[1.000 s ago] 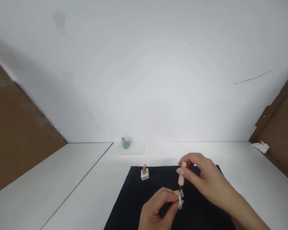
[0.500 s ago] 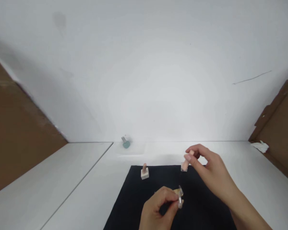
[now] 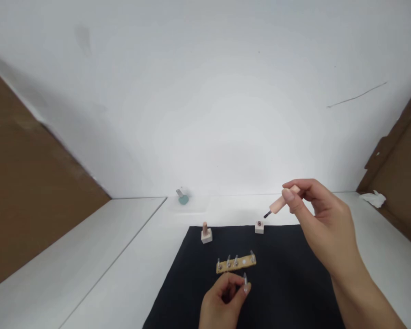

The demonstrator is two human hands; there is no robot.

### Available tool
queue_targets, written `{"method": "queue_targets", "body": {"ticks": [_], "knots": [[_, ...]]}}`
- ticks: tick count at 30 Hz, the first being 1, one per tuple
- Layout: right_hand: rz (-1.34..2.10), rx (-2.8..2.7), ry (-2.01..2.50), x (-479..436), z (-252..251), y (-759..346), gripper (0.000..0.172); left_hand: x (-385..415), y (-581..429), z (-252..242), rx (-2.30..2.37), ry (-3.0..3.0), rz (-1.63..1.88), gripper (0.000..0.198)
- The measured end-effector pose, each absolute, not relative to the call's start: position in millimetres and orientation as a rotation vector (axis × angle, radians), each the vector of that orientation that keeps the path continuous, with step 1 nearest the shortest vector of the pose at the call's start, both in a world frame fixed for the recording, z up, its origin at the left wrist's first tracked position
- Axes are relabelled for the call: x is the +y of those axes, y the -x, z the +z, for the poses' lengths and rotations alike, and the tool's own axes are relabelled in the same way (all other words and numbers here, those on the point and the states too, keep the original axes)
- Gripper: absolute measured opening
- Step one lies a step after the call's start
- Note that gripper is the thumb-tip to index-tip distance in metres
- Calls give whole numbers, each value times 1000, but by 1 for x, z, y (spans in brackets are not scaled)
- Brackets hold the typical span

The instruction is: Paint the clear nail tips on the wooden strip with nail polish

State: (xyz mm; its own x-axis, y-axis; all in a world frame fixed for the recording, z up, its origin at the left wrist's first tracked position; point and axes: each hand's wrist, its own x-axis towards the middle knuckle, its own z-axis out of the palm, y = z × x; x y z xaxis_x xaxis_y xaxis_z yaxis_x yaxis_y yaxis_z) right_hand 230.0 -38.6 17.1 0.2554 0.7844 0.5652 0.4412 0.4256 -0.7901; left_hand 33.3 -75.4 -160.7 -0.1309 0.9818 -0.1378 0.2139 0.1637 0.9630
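My right hand (image 3: 324,224) pinches the pink cap of a nail polish brush (image 3: 278,204), its dark bristles tilted down to the left. Just below the bristles stands the uncapped polish bottle (image 3: 259,228), at the back edge of a black cloth. My left hand (image 3: 224,297) has a small clear false nail (image 3: 245,279) upright between thumb and fingertip. Beyond that hand lies a tan strip (image 3: 240,263) bearing several clear nail tips on small stands, with one white spot bare among them.
A capped polish bottle (image 3: 206,235) stands on the black cloth (image 3: 281,278), back left. Farther back, a teal bottle (image 3: 183,199) leans by the white wall (image 3: 219,114). A crumpled white tissue (image 3: 374,198) lies at right by a brown panel (image 3: 400,160).
My right hand has drawn the brush out of the bottle and moved up and right. My left hand has moved slightly left and down with the false nail, uncovering the strip.
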Motion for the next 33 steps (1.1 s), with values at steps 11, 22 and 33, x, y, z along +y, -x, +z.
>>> {"method": "queue_targets", "body": {"ticks": [11,22,33], "knots": [[265,-1356,1119,-51,25,-231,9,-66,-61,-161,1753,-1153,1116,49],[354,-1354,1087,-59,29,-229,8,-55,-66,-169,1889,-1263,1102,36],[337,-1345,1104,-59,30,-228,10,-54,-72,-152,2021,-1389,874,18]]}}
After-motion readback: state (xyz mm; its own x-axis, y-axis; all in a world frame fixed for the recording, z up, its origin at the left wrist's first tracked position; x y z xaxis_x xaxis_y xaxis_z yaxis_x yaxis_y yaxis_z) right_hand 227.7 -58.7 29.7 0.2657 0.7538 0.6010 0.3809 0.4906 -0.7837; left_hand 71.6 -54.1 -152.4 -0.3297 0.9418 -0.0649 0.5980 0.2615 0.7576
